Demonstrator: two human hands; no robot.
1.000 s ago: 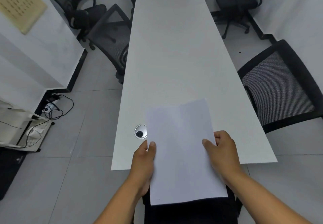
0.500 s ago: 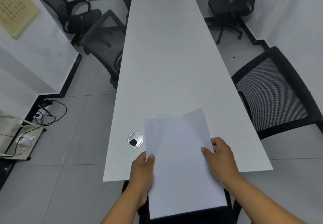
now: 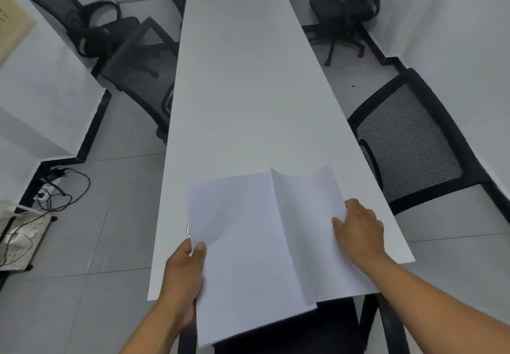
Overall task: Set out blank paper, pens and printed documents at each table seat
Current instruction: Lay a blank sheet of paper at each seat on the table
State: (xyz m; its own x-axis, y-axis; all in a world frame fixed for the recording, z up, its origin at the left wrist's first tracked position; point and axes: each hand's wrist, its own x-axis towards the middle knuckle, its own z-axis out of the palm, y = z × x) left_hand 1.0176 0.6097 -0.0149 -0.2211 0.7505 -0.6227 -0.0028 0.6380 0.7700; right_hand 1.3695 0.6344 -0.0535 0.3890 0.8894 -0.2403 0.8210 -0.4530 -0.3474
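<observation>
Two hands work the blank paper (image 3: 248,243) at the tabletop's (image 3: 248,91) near edge — left hand (image 3: 183,273) pinching the stack, right hand (image 3: 358,229) peeling one sheet (image 3: 309,215), next laid flat.

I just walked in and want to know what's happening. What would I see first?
First you would see the white sheets of paper at the near end of the long white table. The left hand pinches the stack's left edge, while the right hand draws one sheet off to the right. Black mesh office chairs stand along both sides of the table.
</observation>
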